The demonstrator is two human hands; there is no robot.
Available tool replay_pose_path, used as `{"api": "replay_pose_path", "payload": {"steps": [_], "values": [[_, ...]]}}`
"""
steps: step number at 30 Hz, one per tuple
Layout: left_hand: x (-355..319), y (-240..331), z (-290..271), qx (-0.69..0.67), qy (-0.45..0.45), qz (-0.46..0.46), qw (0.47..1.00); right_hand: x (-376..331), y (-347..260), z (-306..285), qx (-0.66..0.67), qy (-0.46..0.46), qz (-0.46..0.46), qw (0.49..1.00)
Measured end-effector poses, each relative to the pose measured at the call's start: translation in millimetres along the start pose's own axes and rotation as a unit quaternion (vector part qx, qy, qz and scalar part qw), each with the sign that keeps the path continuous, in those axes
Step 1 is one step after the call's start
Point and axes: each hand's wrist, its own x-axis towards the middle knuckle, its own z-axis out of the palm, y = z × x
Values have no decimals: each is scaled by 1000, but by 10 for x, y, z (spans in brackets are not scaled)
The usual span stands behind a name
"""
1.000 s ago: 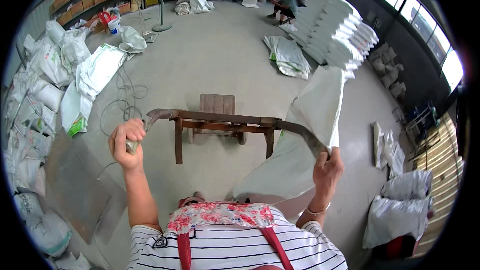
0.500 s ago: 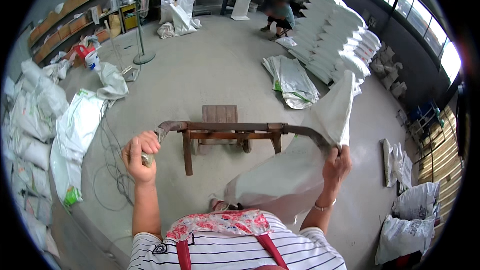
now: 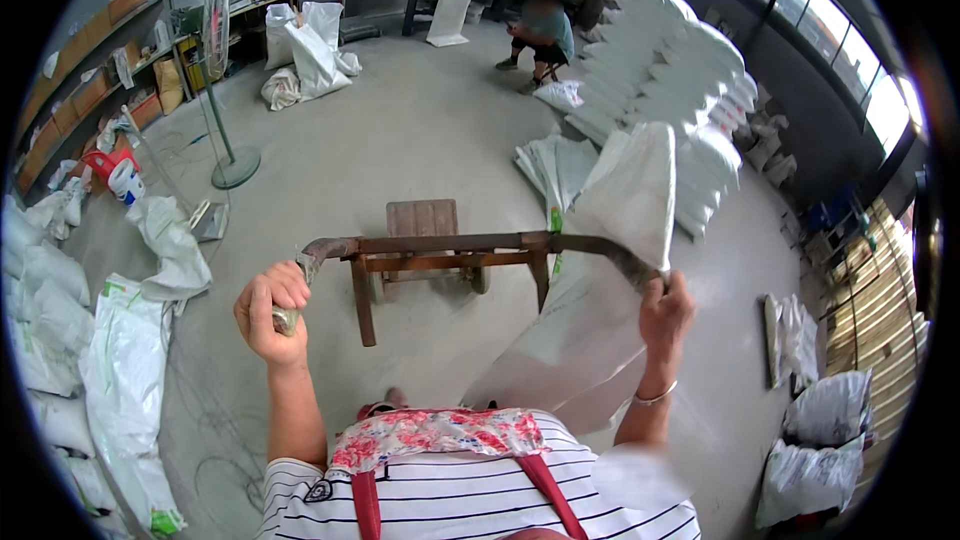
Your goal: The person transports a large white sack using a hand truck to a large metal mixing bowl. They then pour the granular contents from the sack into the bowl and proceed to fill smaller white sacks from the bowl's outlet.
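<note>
My left hand is wrapped round the left grip of a rusty metal hand truck. At the other end of its bar, my right hand is closed on the right handle and the gathered edge of a white woven sack. That sack looks empty. One part stands up above the handle and the rest hangs below, beside the frame. The truck's brown load plate and small wheels show beyond the crossbar, with nothing on the plate.
Full white sacks are stacked high at the far right, with flat sacks before them. A person sits beside the stack. A standing fan and shelves are at the left. More sacks line the left, others the right.
I have moved forward with the hand truck, and the view has turned slightly right. The flat sacks are nearer, partly behind the held sack. Both hands keep their hold.
</note>
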Motion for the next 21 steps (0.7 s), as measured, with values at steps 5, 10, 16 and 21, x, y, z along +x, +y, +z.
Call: {"api": "replay_pose_path", "payload": {"steps": [5,10,16,21], "values": [[1411,-1427,-206,17,11,-37,999,1129,-640,1385,-17,-10,-1,1000],[2610,-2824,-474,3,-33,-39,999,2215,-1181,2781,6,32,8,999],[3932,-4601,-495,24,-30,-51,998,3502,-1654,4403,36,54,14,998],[5252,-6031,-411,36,-28,-69,997,4864,-2075,5718,8,31,19,999]]}}
